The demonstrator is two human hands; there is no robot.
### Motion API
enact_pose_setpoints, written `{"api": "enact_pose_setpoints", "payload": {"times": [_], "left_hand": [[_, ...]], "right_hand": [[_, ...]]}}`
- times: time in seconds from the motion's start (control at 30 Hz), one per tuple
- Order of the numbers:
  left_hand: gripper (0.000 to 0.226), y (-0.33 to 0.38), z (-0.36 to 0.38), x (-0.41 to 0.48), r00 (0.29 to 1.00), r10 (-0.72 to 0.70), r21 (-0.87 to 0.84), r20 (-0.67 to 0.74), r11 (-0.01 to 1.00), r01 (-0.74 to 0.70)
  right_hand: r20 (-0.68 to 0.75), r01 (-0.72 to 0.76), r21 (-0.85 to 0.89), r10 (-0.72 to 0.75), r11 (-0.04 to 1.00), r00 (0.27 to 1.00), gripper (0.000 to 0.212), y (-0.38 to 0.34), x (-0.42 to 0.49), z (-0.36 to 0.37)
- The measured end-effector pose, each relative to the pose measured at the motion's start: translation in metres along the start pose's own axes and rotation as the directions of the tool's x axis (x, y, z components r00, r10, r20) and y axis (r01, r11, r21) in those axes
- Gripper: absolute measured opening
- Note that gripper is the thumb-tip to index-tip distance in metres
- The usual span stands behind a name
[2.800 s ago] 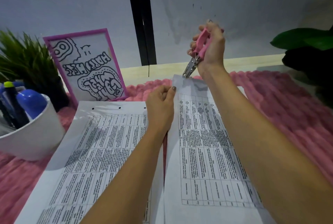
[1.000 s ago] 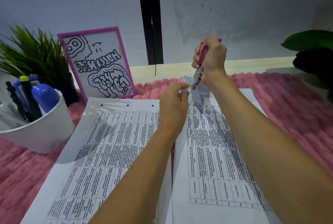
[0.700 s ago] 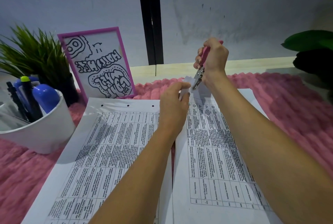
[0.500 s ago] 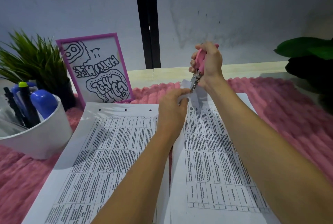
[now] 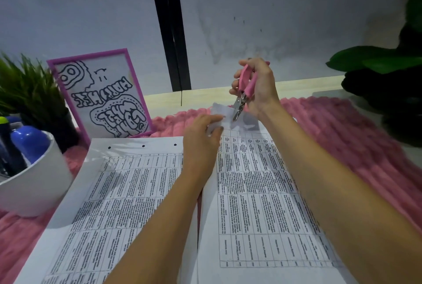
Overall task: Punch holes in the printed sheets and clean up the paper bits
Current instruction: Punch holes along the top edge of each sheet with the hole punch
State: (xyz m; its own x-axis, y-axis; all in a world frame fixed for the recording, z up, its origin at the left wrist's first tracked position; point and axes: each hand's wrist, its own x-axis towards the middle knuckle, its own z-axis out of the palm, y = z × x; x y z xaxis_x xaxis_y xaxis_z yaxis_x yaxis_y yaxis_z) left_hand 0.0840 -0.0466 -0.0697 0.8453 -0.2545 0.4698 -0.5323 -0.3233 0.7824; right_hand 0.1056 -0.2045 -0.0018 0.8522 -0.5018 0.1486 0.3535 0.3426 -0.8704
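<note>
Two printed sheets with tables lie side by side on a pink fluffy mat. The left sheet [image 5: 118, 192] shows three punched holes along its far edge. My left hand [image 5: 201, 137] pinches the far left corner of the right sheet [image 5: 258, 192] and lifts that edge. My right hand [image 5: 258, 87] grips a pink-handled hole punch [image 5: 244, 91], whose metal jaws bite the raised far edge of the right sheet.
A white cup [image 5: 34, 181] with blue markers stands at the left, a green plant [image 5: 25, 91] behind it. A pink-framed drawing [image 5: 102, 96] leans behind the left sheet. The pink mat [image 5: 342, 128] spreads to the right, with a dark leafy plant [image 5: 383, 78] at the far right.
The punch came down from above the sheet onto its far edge. My left hand moved from flat on the paper to pinching and lifting the far corner.
</note>
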Motion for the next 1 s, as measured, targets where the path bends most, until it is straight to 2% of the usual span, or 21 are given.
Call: {"api": "enact_pose_setpoints", "payload": {"times": [0.13, 0.3, 0.43, 1.0], "left_hand": [[0.026, 0.000, -0.003, 0.001, 0.988, -0.149, -0.209, 0.041, 0.966, 0.154], [0.027, -0.002, -0.005, 0.001, 0.983, -0.179, -0.298, 0.050, 0.937, 0.185], [0.028, -0.005, -0.004, 0.003, 0.979, -0.199, -0.317, 0.036, 0.927, 0.200], [0.033, -0.004, -0.003, 0.003, 0.986, -0.164, -0.390, 0.028, 0.907, 0.162]], "right_hand": [[-0.046, 0.039, -0.064, -0.042, 0.997, 0.998, 0.032, -0.008, 0.004, -0.019], [-0.085, 0.081, -0.054, -0.085, 0.995, 0.993, 0.028, -0.010, 0.008, -0.025], [-0.097, 0.124, -0.095, -0.133, 0.988, 0.986, 0.026, -0.009, 0.009, -0.028], [-0.135, 0.161, 0.027, -0.156, 0.987, 0.979, 0.016, -0.010, 0.007, -0.023]]}}
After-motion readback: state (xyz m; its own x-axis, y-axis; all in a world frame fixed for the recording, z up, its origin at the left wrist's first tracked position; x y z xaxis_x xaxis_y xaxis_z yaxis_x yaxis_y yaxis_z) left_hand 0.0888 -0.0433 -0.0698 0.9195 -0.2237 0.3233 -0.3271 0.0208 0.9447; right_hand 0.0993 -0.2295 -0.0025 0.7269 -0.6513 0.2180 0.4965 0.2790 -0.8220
